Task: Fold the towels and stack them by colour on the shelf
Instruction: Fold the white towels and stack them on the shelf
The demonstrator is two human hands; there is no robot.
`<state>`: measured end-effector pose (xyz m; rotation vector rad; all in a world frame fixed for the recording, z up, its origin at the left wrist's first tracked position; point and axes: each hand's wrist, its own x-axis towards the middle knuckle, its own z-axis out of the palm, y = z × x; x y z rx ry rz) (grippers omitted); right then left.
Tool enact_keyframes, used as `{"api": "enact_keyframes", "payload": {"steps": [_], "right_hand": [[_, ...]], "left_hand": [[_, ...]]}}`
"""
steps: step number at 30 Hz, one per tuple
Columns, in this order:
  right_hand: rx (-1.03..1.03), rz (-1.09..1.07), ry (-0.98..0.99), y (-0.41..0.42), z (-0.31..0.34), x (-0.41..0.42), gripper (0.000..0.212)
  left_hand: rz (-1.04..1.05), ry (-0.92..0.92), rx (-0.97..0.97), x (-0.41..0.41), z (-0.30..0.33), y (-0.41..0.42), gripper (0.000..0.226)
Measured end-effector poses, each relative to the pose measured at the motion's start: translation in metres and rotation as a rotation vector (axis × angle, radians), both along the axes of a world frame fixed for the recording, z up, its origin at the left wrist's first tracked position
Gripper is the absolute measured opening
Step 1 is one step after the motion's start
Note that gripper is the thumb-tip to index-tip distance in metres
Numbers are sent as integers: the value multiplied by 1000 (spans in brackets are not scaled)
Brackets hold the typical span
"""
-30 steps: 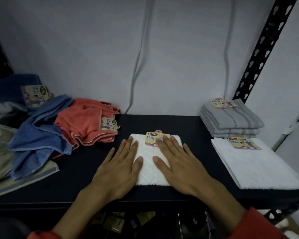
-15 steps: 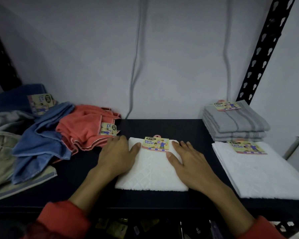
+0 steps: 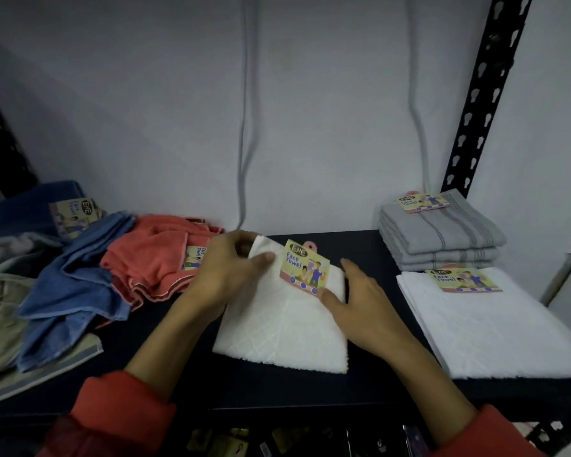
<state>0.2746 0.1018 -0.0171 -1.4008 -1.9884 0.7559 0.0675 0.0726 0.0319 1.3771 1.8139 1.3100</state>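
A folded white towel point(image 3: 284, 328) with a yellow label lies mid-shelf, its far left corner raised off the black shelf point(image 3: 360, 249). My left hand point(image 3: 231, 268) pinches that raised corner between thumb and fingers. My right hand point(image 3: 360, 298) lies along the towel's right edge, thumb on top of the cloth near the label; its fingers look fairly straight. A second folded white towel point(image 3: 488, 328) lies flat at the right. Behind it stands a stack of folded grey towels point(image 3: 442, 235).
Unfolded towels are heaped at the left: coral point(image 3: 152, 258), blue point(image 3: 76, 285), dark blue point(image 3: 23, 206) and beige point(image 3: 0, 321). A perforated black upright point(image 3: 485, 90) rises at the back right. Two cables run down the grey wall.
Both hands slid from pressing flat on the white towel to its sides. My left hand has taken hold of the far left corner and lifted it, and the towel now sits skewed.
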Motion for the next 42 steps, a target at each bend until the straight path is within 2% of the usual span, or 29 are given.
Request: {"api": "enact_keyframes", "payload": {"steps": [3, 5, 7, 10, 13, 16, 19, 23, 27, 29, 32, 34, 38, 42], "right_hand": [[-185, -43, 433, 2, 7, 5, 72], [-370, 11, 792, 2, 14, 10, 56], [-533, 130, 1029, 0, 20, 16, 42], [-604, 227, 1154, -6, 29, 27, 35], [-529, 213, 1171, -12, 41, 43, 34], [-473, 237, 1115, -20, 50, 64, 35], [-413, 235, 1041, -26, 58, 85, 37], [-226, -146, 944, -25, 70, 125, 28], [-26, -435, 553, -17, 73, 168, 19], [25, -510, 269, -9, 68, 178, 20], [53, -622, -227, 2, 56, 180, 32], [45, -660, -435, 3, 56, 176, 29], [29, -666, -604, 7, 63, 176, 29], [9, -679, -621, 13, 66, 177, 29]], "left_hand": [[-107, -115, 104, 11, 24, -13, 15], [-160, -174, 159, 17, 37, -19, 16], [-204, -241, 203, 25, 47, -22, 20], [-200, -320, 260, 35, 60, -23, 21], [-135, -401, 288, 46, 68, -13, 25], [-94, -534, 263, 58, 70, 3, 27], [-101, -590, 197, 76, 65, 17, 22], [-114, -462, 160, 103, 44, 32, 14], [-171, -389, 46, 141, 19, 46, 13], [-204, -391, -27, 160, 8, 53, 10], [-238, -387, -115, 179, -7, 63, 16], [-258, -405, -165, 184, -15, 70, 20], [-312, -465, -258, 187, -18, 74, 12], [-336, -567, -288, 186, -11, 72, 12]]}}
